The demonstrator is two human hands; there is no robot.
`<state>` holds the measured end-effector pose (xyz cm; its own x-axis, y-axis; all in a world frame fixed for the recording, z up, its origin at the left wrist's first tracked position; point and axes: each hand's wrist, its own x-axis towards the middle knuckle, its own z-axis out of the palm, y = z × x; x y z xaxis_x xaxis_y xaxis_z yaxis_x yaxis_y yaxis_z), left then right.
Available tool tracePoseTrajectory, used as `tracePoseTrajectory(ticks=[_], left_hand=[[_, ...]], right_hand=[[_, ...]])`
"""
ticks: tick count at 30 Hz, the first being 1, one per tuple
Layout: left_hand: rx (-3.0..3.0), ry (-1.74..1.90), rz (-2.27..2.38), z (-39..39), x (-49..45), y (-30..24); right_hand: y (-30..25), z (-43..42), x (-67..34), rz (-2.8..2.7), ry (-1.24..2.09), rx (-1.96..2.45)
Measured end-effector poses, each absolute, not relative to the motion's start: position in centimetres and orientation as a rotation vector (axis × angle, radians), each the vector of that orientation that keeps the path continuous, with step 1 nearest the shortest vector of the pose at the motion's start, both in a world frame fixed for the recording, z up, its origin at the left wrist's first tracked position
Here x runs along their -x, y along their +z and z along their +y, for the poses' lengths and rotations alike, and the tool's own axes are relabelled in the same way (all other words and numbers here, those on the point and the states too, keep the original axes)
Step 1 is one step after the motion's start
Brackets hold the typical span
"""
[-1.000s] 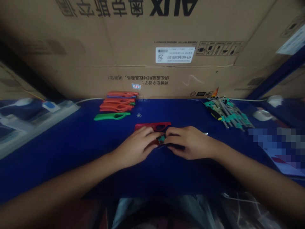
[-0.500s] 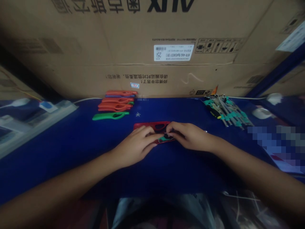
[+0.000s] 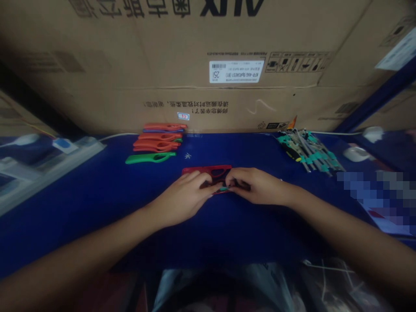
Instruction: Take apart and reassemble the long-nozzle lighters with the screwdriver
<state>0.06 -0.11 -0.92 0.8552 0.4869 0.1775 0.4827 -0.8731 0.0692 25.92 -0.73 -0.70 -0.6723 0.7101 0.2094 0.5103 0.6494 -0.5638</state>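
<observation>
On the blue table in front of me lies an open red lighter casing [image 3: 227,167], a plastic shell with a finger loop. My left hand [image 3: 185,200] grips its left part, thumb and fingers closed over the near edge. Inside the near side shows a little of a green and dark lighter insert [image 3: 223,189]. My right hand [image 3: 260,185] is closed at the right part of the casing, with thumb and fingertips pinching at the insert. Both hands cover much of the casing, so the exact fingertip contact is hidden.
Red-orange, blue and green lighter casings [image 3: 157,142] lie stacked at the back left. At the back right is a pile of metal rods with green parts [image 3: 312,151], beside a black and yellow screwdriver handle [image 3: 292,154]. A large cardboard box [image 3: 182,69] stands behind the table.
My right fingertips have shifted slightly left and curled in, and my left thumb has moved in closer to them. Less of the green and black insert shows now.
</observation>
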Motion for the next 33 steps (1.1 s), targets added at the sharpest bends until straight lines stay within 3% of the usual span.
tracePoseTrajectory(ticks=[17,22,27,33], left_hand=[[-2.984,0.304,0.792,-0.3,-0.3,-0.7],[-2.909,0.355,0.775,0.2,0.1,-0.9],[-2.902,0.397,0.774,0.5,0.7,-1.1],[-2.933,0.352,0.793,0.6,1.2,-0.3]], right_hand=[[-0.2,-0.9,-26.2,-2.532,0.593,0.859],[0.5,-0.9,-26.7,-2.477,0.318,0.855],[1.1,0.8,-29.1,-2.235,-0.245,1.39],[1.3,3.3,-34.3,-1.801,-0.398,2.303]])
